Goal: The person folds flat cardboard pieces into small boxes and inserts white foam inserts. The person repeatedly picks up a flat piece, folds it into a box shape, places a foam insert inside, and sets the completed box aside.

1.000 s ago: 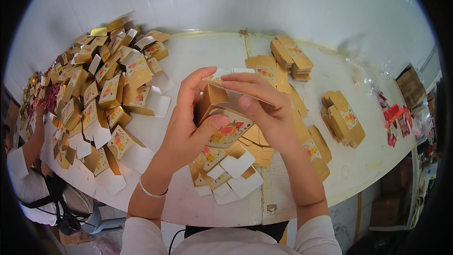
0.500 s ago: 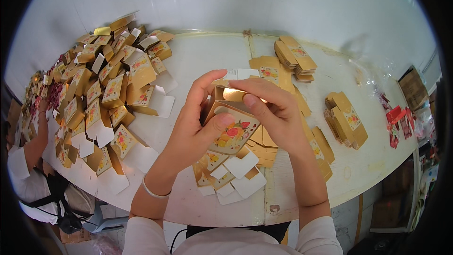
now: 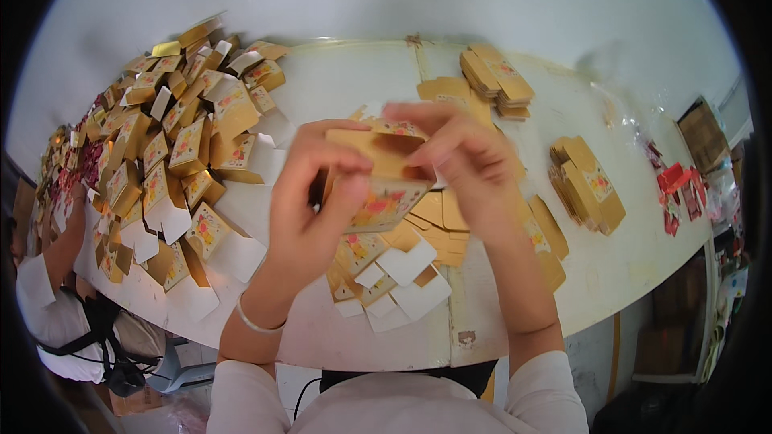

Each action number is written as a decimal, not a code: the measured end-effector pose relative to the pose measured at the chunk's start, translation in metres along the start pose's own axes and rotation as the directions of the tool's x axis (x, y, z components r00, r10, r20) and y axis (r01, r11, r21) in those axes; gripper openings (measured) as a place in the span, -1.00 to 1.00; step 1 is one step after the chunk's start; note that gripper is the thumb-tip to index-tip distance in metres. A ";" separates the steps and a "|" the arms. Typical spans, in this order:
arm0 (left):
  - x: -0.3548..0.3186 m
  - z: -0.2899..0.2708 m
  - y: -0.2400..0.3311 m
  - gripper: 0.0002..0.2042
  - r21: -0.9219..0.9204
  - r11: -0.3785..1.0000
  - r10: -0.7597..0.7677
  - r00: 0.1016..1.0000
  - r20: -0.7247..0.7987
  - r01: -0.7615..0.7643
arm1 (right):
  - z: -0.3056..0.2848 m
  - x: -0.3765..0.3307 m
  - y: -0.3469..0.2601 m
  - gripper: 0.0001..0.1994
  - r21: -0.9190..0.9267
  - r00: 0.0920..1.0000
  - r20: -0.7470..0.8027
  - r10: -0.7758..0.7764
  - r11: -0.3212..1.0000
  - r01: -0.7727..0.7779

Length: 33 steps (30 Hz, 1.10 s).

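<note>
Over the middle of the table my left hand (image 3: 310, 201) grips a small gold carton (image 3: 394, 202) with a flower and fruit print on its front. Its thumb lies on the near side, and the top stands unfolded, showing the gold flap and inner walls. My right hand (image 3: 476, 173) is beside the carton's right edge, blurred by motion, its fingers apart and bent over the opening. Whether a fingertip touches the carton is hard to see. Beneath them lie flat gold carton blanks (image 3: 442, 213) and several cartons with white flaps (image 3: 410, 261).
A large heap of formed gold cartons (image 3: 189, 149) covers the table's left side. Stacks of folded blanks (image 3: 498, 80) (image 3: 591, 189) stand on the right. Red packets (image 3: 679, 181) and clear plastic lie at the right edge. Another person's arm (image 3: 64, 233) reaches in at far left.
The carton has tipped, so more of its upper opening and gold flap shows. My right hand has come off its top and shifted slightly right; my left hand keeps its hold.
</note>
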<state>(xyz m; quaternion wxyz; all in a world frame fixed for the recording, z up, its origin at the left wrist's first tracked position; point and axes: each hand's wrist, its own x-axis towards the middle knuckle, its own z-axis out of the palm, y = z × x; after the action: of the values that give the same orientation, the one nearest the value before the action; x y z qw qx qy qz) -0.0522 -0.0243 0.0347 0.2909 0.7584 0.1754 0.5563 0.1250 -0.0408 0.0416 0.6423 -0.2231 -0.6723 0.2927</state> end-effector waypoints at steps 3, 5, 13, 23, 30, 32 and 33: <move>-0.004 -0.038 0.027 -0.71 0.538 0.737 0.309 0.912 0.269 -0.409 | -0.029 0.012 -0.020 -0.89 0.003 0.964 -0.257 0.067 0.998 -0.069; 0.027 -0.114 -0.009 -0.56 0.947 -0.208 0.303 0.905 0.300 -0.244 | -0.045 0.011 -0.024 -0.87 -0.084 0.927 -0.352 0.128 0.982 -0.168; 0.005 -0.165 -0.018 -0.60 0.947 0.301 -0.115 0.990 -0.083 0.114 | -0.052 -0.004 0.090 -0.61 -0.937 0.994 0.107 0.006 0.334 0.099; 0.015 -0.013 -0.013 -0.73 0.332 0.933 -0.160 0.986 0.048 0.135 | -0.048 -0.003 0.199 -0.70 -0.950 0.995 0.033 0.090 0.313 0.003; 0.018 0.014 -0.039 -0.39 -0.027 0.934 -0.354 0.931 0.085 0.357 | -0.063 0.001 0.191 -0.74 -0.923 0.999 -0.037 -0.002 0.384 -0.033; 0.018 0.010 -0.041 -0.18 -0.164 0.821 -0.528 0.837 0.147 0.547 | -0.052 0.018 0.157 -0.72 -0.842 0.991 -0.105 -0.079 0.538 -0.046; 0.016 0.008 -0.045 -0.18 -0.249 0.755 -0.572 0.795 0.201 0.606 | -0.040 0.031 0.129 -0.71 -0.780 0.983 -0.141 -0.117 0.625 -0.037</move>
<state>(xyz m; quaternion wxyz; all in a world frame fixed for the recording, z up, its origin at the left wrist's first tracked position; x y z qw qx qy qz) -0.0370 0.0175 0.0164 0.5726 0.6410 0.3017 0.4125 0.1528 0.0786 -0.0238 0.5462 -0.4890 -0.6773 -0.0625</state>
